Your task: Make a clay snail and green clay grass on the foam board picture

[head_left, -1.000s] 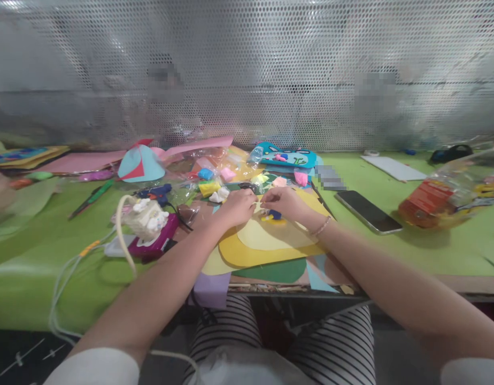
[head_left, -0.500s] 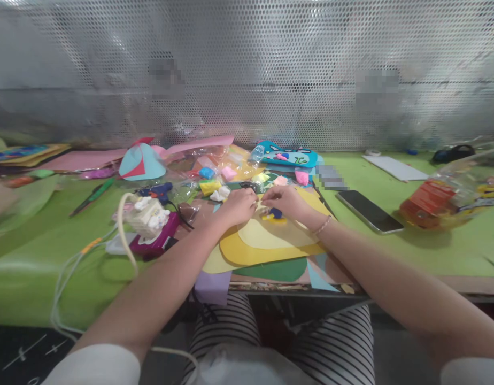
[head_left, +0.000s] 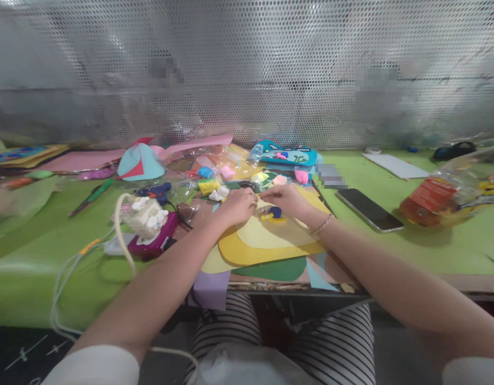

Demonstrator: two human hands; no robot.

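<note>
My left hand (head_left: 241, 207) is closed, its fingers curled over the upper left of a cream paper shape (head_left: 267, 235). Opposite it, my right hand (head_left: 289, 201) is closed in a pinch, the fingertips almost meeting those of the left. Whatever lies between the fingertips is too small to make out. The cream shape rests on a larger yellow sheet (head_left: 231, 255). Just below my right fingers, a small dark blue and yellow clay figure (head_left: 275, 213) lies on the cream paper. Soft clay lumps in white (head_left: 219, 193), yellow (head_left: 209, 186) and pink (head_left: 301, 176) sit beyond the hands.
To the left stand a purple power block with a cream plug (head_left: 147, 218) and cables, a blue glue gun (head_left: 157, 192) and scissors (head_left: 92, 197). A phone (head_left: 369, 209) and a drink bottle (head_left: 429, 199) lie right. Behind is a blue decorated piece (head_left: 287, 154) before a perforated metal screen (head_left: 247, 69).
My right fingertips have shifted slightly left, nearer to the left hand. More of the blue and yellow clay figure shows beneath them. The left hand has hardly moved.
</note>
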